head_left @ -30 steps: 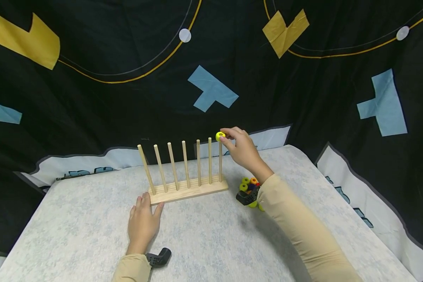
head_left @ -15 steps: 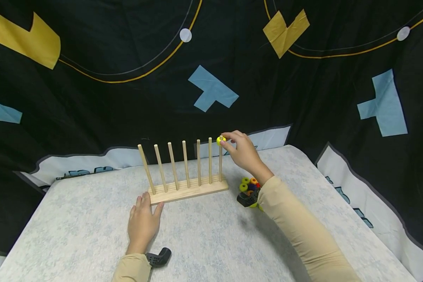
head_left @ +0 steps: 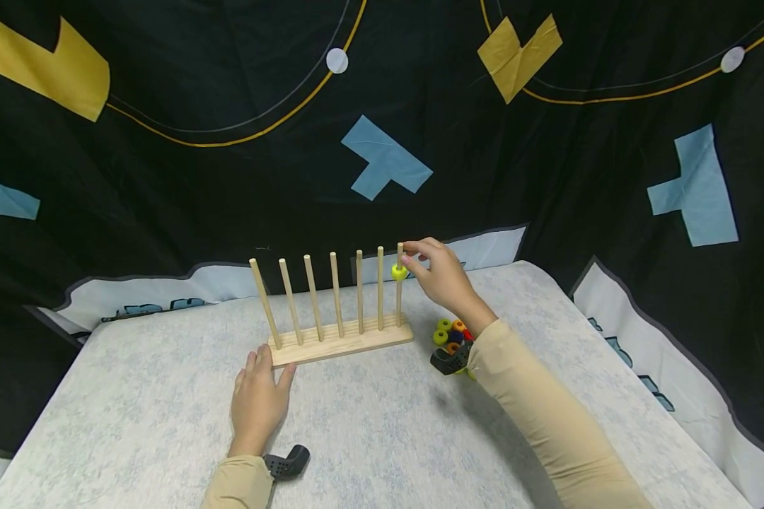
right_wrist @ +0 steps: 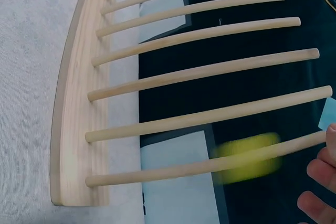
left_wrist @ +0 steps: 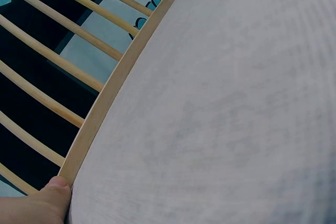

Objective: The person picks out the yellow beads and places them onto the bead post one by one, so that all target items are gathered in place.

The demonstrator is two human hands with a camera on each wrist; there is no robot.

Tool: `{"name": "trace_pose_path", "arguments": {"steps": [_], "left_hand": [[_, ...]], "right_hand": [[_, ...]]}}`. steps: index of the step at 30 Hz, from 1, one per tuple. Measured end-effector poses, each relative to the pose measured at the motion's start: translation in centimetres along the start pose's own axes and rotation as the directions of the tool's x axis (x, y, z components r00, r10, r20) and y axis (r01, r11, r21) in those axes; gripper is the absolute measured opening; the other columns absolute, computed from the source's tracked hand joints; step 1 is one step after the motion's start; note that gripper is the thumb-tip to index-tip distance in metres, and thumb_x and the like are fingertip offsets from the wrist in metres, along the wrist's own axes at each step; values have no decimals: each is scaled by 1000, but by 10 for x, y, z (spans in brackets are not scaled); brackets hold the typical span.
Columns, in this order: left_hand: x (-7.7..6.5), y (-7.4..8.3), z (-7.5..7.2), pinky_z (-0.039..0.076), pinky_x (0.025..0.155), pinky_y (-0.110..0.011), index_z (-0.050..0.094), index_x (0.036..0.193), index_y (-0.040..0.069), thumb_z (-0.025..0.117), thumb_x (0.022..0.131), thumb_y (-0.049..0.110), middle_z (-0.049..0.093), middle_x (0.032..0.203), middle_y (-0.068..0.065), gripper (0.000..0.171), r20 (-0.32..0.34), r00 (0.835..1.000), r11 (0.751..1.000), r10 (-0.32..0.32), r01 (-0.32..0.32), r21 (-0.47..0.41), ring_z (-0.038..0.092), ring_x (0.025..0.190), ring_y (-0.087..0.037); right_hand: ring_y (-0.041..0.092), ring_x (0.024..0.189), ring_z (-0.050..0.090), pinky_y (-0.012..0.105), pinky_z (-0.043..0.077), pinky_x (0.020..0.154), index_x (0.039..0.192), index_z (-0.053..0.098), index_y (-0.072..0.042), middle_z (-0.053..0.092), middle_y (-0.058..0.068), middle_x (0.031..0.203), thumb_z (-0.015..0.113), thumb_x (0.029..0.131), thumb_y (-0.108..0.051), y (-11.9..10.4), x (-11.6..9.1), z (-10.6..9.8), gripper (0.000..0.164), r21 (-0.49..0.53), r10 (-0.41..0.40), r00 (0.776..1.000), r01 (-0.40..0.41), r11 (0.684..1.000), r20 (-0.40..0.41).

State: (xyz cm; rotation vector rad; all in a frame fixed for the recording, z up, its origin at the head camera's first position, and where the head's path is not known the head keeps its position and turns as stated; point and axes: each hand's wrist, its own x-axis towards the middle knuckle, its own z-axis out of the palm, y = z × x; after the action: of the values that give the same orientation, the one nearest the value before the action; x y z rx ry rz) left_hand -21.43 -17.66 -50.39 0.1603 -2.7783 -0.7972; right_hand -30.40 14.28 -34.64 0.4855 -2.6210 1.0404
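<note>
A wooden stand [head_left: 346, 346] with a row of several upright pegs sits on the table. At its left end my left hand [head_left: 258, 404] grips the base, thumb [left_wrist: 52, 195] on the front edge and fingers behind. A yellow bead [head_left: 398, 273] is around the rightmost peg, below its top; in the right wrist view this bead [right_wrist: 251, 170] is blurred. Just above and to the right of it, my right hand [head_left: 444, 280] is at the peg's tip with fingers relaxed and apart from the bead.
Several loose beads [head_left: 441, 337] in green, orange, red and dark blue lie right of the stand, partly hidden by the black wrist device [head_left: 448, 360] on my right arm. A dark curtain [head_left: 242, 191] hangs behind the table [head_left: 369, 431].
The yellow bead went from the rightmost peg's top onto the peg and slid down it. My right fingers let go of it and stayed near the tip. My left hand kept its place.
</note>
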Motion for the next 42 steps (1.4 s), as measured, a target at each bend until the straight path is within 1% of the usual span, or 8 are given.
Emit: {"name": "trace_pose_path", "arguments": {"steps": [5,12,15,18,24,30,35,42], "left_hand": [[0,0,0,16,123,-58,29,152,-7,57,100,36,32,157,-29,73,3,1000,1000,-6,6,0,23,149,-45],[1,0,-1,15,124,-57,28,152,-7,56,101,37,31,157,-28,73,9,1000,1000,-11,11,7,22,150,-44],[2,0,-1,15,124,-57,28,152,-7,56,101,37,31,157,-28,73,6,1000,1000,-9,9,10,23,150,-44],[2,0,-2,16,124,-57,28,152,-6,56,101,38,31,157,-28,73,8,1000,1000,-8,8,12,23,149,-45],[1,0,-2,15,124,-57,27,153,-6,55,101,38,30,158,-28,74,14,1000,1000,-10,10,13,22,150,-44],[1,0,-2,15,124,-57,27,153,-7,55,101,37,30,158,-28,74,16,1000,1000,-16,16,13,22,150,-44],[2,-1,-1,15,124,-57,26,153,-6,54,101,38,29,158,-28,74,21,1000,1000,-18,18,15,21,150,-44],[1,0,-1,15,124,-57,27,153,-7,55,101,37,30,158,-28,74,21,1000,1000,-11,11,11,21,150,-45]], "right_hand": [[27,117,56,44,52,95,138,59,-14,62,4,125,56,102,-36,8,-2,-3,42,5,0,1000,0,1000,-10],[29,117,57,46,51,100,138,58,-12,62,7,126,57,102,-31,28,-11,-8,41,2,42,999,-42,999,-14],[31,119,57,48,51,101,138,58,-11,62,8,127,57,102,-29,39,-18,-8,40,-12,74,997,-74,997,9],[32,121,55,50,50,102,140,57,-12,61,9,129,56,102,-30,53,-25,-6,42,-55,118,991,-115,992,60],[32,127,53,53,48,106,142,55,-14,60,7,135,57,102,-30,83,-39,2,43,-131,217,959,-195,972,180],[35,132,51,54,45,109,140,57,-9,59,12,138,60,101,-22,103,-51,9,42,-144,262,921,-229,963,288],[34,129,55,53,47,108,136,61,-10,59,12,138,62,99,-21,111,-55,16,39,-152,299,903,-264,953,310],[31,124,55,53,47,106,133,65,-14,63,10,133,61,100,-24,113,-55,22,35,-217,352,886,-296,930,303]]}}
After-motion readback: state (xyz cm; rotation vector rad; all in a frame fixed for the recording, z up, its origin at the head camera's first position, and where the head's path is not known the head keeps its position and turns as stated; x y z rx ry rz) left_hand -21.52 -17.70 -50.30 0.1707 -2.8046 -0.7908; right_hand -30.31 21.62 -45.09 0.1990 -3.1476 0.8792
